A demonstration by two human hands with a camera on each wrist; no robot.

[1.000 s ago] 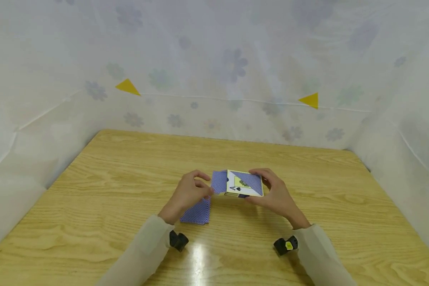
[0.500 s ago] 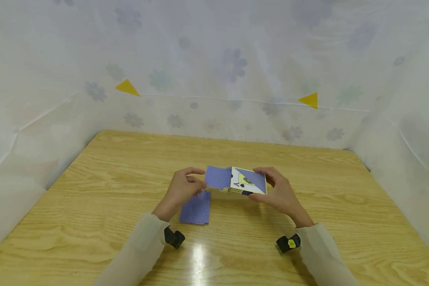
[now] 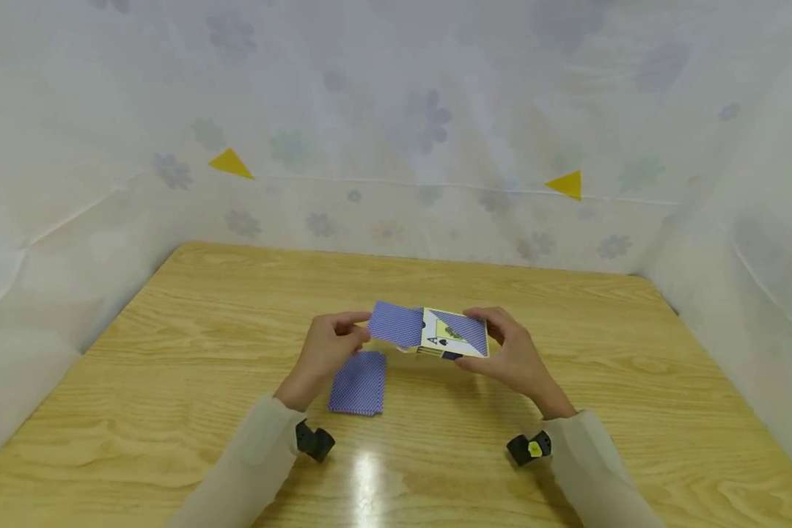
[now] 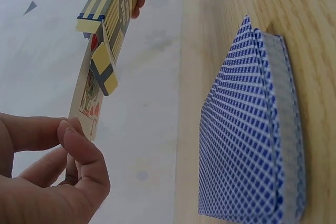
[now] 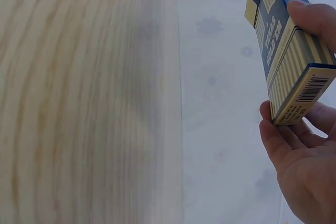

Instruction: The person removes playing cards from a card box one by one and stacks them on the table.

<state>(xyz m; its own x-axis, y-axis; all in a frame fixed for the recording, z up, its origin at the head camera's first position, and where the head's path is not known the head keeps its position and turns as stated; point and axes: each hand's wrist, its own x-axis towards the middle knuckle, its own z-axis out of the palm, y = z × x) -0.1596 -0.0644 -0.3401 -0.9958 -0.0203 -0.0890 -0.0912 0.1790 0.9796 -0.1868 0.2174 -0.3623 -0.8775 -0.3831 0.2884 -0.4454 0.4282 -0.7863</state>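
My right hand (image 3: 511,356) grips a card box (image 3: 454,334) by its closed end, above the table; an ace of spades design marks its upper face. From the box's left end sticks a playing card (image 3: 396,324), blue patterned back up. The left hand (image 3: 326,352) pinches that card's outer edge between thumb and fingers. In the left wrist view the card's underside shows red hearts and a court figure, and an end flap (image 4: 104,72) of the box hangs loose. Below, a stack of cards (image 3: 358,383) lies face down on the table beside the left hand.
The wooden table (image 3: 567,308) extends around the hands. White flowered sheeting (image 3: 396,110) encloses its back and sides, with two yellow triangles on the back sheet. A black wrist camera (image 3: 314,441) sits at the left cuff, another at the right.
The left hand has moved left and slightly away from me, and the card now sticks much farther out of the box. The stack on the table stays put.
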